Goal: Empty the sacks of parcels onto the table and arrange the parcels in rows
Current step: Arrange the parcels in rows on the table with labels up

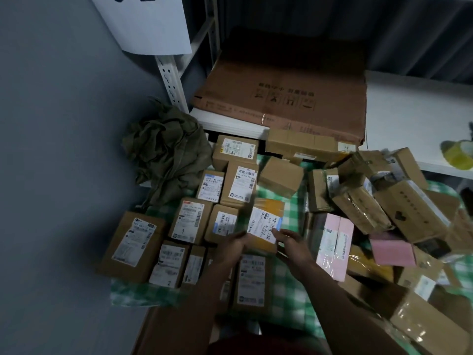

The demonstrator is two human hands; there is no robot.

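Both hands met at the near edge of an orange-brown parcel (266,221) with a white label, which lay tilted on the green checked tablecloth (281,272) in the middle of the table. The left hand (234,245) gripped the parcel's near left corner with curled fingers, and the right hand (290,242) held its near right corner, fingers bent round the edge; the blur made the exact finger placement hard to tell. To the left, labelled brown parcels stood arranged in rows (194,221), label side up, touching or just beside one another, two of them marked 1 and 2. One more labelled parcel (252,280) lay between the forearms. On the right, a loose pile of parcels (384,201) lay tumbled at all angles, with a pink parcel (332,247) at its near edge. A crumpled olive sack (166,149) sat at the far left corner of the table, beside the rows. Behind the parcels a large flat carton (281,88) rested on a white shelf (409,119), and a roll of yellow tape (460,155) lay at the shelf's right end
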